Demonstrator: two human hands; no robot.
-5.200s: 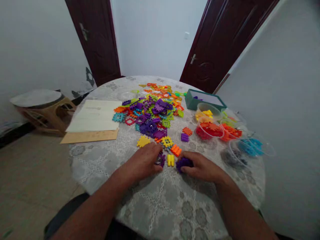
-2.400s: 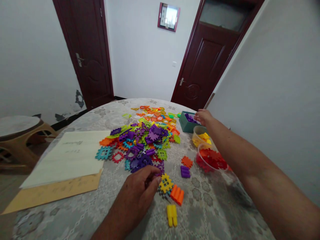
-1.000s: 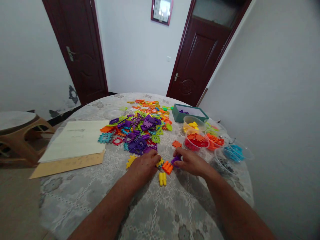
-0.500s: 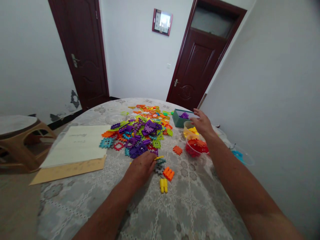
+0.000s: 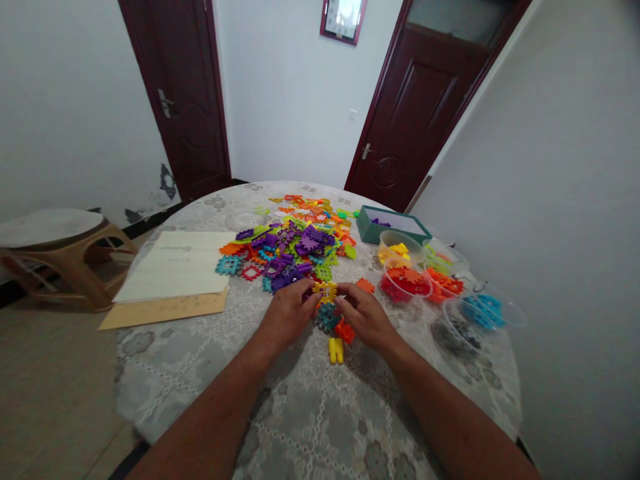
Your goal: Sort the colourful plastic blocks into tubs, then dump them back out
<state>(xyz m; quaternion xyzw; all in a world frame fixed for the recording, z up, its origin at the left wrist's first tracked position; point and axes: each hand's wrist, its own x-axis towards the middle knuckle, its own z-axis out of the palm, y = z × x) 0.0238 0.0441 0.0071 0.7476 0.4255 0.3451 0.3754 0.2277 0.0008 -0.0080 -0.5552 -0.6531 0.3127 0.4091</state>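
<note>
A yellow interlocking block [image 5: 326,292] with notched edges is held between my left hand [image 5: 291,308] and my right hand [image 5: 364,312], both with fingers closed on its sides. Just under it lies a dark teal-grey notched block [image 5: 327,317]. An orange-red block [image 5: 345,330] sits beside that, close below my right fingers. Nearer to me is a small yellow two-pronged block [image 5: 336,350]. Beyond my left hand rises a mixed pile of notched blocks [image 5: 300,248], mostly purple and green. An orange flat block [image 5: 365,285] lies just past my right hand.
To the right stand clear tubs: one with red blocks [image 5: 406,285], one with yellow blocks [image 5: 394,253], others with orange, blue and grey pieces. A green box [image 5: 371,230] holds purple pieces. Paper sheets [image 5: 175,263] lie on the left, and a stool [image 5: 70,250] stands beyond.
My right hand has come back from beside the green box to the front of the pile and now grips the yellow block together with my left hand. The view has shifted downward.
</note>
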